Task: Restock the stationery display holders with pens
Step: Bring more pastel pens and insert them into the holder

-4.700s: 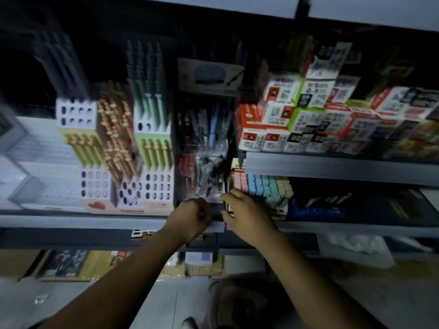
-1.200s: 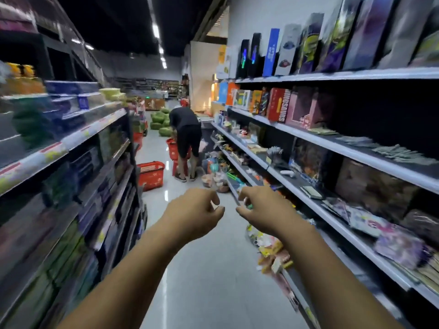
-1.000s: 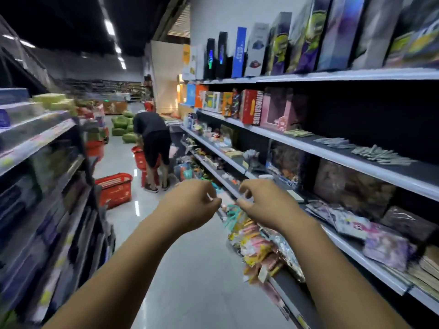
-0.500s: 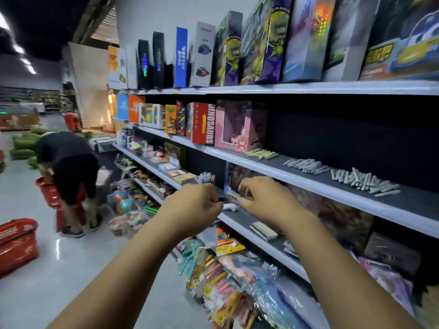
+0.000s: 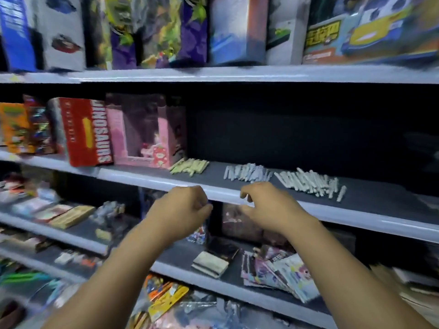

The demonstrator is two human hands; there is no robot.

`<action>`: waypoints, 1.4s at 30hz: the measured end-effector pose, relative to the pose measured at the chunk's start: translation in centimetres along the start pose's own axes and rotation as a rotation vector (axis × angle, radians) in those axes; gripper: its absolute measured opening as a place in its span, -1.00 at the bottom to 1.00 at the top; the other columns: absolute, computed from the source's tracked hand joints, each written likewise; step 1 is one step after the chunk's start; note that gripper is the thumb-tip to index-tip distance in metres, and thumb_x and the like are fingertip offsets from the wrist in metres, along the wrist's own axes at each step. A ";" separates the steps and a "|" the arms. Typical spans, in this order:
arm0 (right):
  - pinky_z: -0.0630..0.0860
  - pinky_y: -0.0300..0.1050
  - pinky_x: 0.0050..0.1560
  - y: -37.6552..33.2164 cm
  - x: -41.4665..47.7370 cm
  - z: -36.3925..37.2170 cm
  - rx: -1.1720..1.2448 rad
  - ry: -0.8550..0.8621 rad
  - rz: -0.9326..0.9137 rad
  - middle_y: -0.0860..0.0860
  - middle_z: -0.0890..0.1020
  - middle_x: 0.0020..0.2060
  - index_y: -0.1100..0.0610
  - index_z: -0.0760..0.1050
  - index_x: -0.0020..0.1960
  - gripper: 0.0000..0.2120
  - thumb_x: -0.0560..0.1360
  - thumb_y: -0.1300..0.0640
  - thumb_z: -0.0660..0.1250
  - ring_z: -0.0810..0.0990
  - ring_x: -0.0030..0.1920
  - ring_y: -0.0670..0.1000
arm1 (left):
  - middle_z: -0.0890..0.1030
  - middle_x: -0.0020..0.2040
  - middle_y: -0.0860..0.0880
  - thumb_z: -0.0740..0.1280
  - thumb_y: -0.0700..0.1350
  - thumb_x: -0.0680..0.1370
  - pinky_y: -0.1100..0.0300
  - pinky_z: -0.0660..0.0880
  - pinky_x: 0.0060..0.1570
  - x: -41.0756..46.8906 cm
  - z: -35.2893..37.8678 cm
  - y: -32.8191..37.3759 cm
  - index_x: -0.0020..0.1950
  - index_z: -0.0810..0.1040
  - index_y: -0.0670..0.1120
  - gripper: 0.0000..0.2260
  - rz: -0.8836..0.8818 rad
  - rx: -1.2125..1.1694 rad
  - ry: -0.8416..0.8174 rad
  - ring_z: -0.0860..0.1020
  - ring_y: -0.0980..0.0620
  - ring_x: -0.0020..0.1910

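Three loose piles of pens lie on the dark middle shelf (image 5: 142,179): a pale green pile (image 5: 190,166), a grey-white pile (image 5: 247,172) and a larger grey-white pile (image 5: 311,182). My left hand (image 5: 183,210) hovers just below the shelf's front edge with its fingers curled into a loose fist; a small bluish sliver shows at its fingertips, and I cannot tell whether it holds anything. My right hand (image 5: 268,205) is beside it at the shelf edge, below the middle pile, thumb and fingers loosely bent and apart, holding nothing visible. No display holder is in view.
Tall toy boxes line the top shelf. A red DINOSAURS box (image 5: 85,131) and a pink box (image 5: 142,129) stand left of the pens. On the lower shelf lie a small pale box (image 5: 210,264) and card packs (image 5: 280,271). Hanging packets (image 5: 166,295) sit below.
The view has swung from the pen holders, along the aisle, to this toy shelf. Both hands stay raised together and now reach the shelf edge; the right hand's fingers have spread slightly.
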State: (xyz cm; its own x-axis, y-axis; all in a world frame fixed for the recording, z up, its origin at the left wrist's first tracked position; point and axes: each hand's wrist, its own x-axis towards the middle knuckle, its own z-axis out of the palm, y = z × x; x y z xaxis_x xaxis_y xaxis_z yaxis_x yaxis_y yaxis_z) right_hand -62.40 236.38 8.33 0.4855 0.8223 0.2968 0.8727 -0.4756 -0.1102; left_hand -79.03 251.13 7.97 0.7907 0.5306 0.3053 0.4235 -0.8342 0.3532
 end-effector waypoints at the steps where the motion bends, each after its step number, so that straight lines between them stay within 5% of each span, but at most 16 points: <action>1: 0.57 0.03 0.03 0.8 1.0 0.0 -0.006 0.013 0.038 -0.02 0.57 0.08 -0.03 0.51 0.20 -0.77 0.59 -0.08 0.29 0.59 0.03 0.11 | 0.68 -0.09 0.14 0.32 0.14 0.57 0.01 0.59 0.04 2.2 0.7 0.0 0.05 0.57 0.08 -0.83 0.037 -0.018 -0.021 0.63 -0.01 -0.02; 7: 0.52 0.01 -0.05 6.9 3.9 -0.1 -0.109 0.059 0.273 0.00 0.54 0.03 0.02 0.47 0.14 -0.77 0.62 -0.11 0.27 0.54 -0.01 0.12 | 0.65 0.02 0.19 0.32 0.16 0.62 0.00 0.57 0.04 12.4 5.2 1.2 0.13 0.48 0.16 -0.85 0.290 -0.086 -0.122 0.61 0.00 0.02; 11: 0.54 0.01 0.02 11.8 3.1 -0.3 -0.116 0.114 0.429 -0.03 0.57 0.09 -0.03 0.51 0.22 -0.75 0.59 -0.09 0.29 0.57 0.09 0.10 | 0.65 -0.03 0.17 0.33 0.13 0.59 0.02 0.59 0.01 16.9 8.4 3.9 0.20 0.54 0.13 -0.78 0.368 -0.149 -0.146 0.62 0.03 -0.04; 18: 0.57 0.00 -0.08 22.0 1.1 -0.7 -0.112 0.121 0.552 -0.02 0.54 -0.01 0.00 0.52 0.14 -0.82 0.60 -0.05 0.31 0.55 -0.02 0.07 | 0.62 -0.07 0.16 0.31 0.07 0.61 -0.01 0.61 0.01 22.2 14.5 12.1 0.27 0.54 0.04 -0.73 0.464 -0.235 -0.168 0.62 0.04 -0.03; 23: 0.62 0.08 -0.05 29.0 2.2 -0.1 -0.004 0.088 0.570 0.01 0.55 -0.11 0.06 0.52 -0.11 -0.89 0.57 0.05 0.33 0.58 -0.08 0.09 | 0.54 0.24 -0.18 0.28 0.10 0.65 0.00 0.52 0.10 25.3 18.4 16.0 0.31 0.47 -0.17 -0.61 0.260 -0.085 -0.176 0.55 -0.20 0.21; 27: 0.55 -0.05 -0.18 33.2 5.0 1.3 0.059 -0.035 0.545 0.04 0.56 -0.14 0.10 0.45 -0.18 -0.81 0.60 0.11 0.29 0.57 -0.10 0.07 | 0.38 0.52 -0.27 0.09 0.24 0.69 -0.06 0.34 0.40 27.0 19.9 18.0 0.45 0.35 -0.22 -0.42 0.054 0.030 -0.325 0.26 -0.21 0.57; 32: 0.46 -0.07 -0.18 35.7 7.7 2.9 0.123 -0.015 0.433 0.13 0.58 -0.13 0.23 0.51 -0.13 -0.81 0.60 0.15 0.25 0.54 -0.11 0.10 | 0.36 0.51 -0.31 0.08 0.28 0.67 -0.07 0.29 0.39 27.7 21.8 19.5 0.33 0.41 -0.15 -0.47 -0.055 -0.105 -0.227 0.17 -0.21 0.59; 36: 0.53 -0.04 -0.08 37.2 9.0 3.4 0.228 0.017 0.400 0.12 0.62 -0.11 0.27 0.58 -0.06 -0.83 0.58 0.19 0.29 0.58 -0.09 0.09 | 0.25 0.59 -0.29 0.03 0.46 0.59 -0.14 0.21 0.49 29.0 21.7 21.9 0.61 0.19 -0.15 -0.17 -0.154 -0.107 -0.304 0.13 -0.27 0.61; 42: 0.49 -0.11 -0.14 39.5 10.3 3.8 0.366 0.071 0.442 -0.01 0.65 -0.15 0.13 0.58 0.00 -0.88 0.61 0.14 0.27 0.61 -0.12 0.02 | 0.28 0.58 -0.23 0.38 0.49 0.40 -0.06 0.34 0.40 31.9 21.7 24.0 0.63 0.05 -0.12 0.06 -0.214 -0.009 -0.432 0.24 -0.26 0.57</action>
State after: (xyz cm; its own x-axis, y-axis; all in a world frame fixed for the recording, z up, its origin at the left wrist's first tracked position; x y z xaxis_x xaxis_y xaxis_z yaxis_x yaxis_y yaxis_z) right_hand -22.73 227.20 3.44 0.8145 0.5408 0.2098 0.5546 -0.6198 -0.5552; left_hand -34.04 244.75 7.05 0.7981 0.5781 -0.1697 0.5946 -0.7104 0.3765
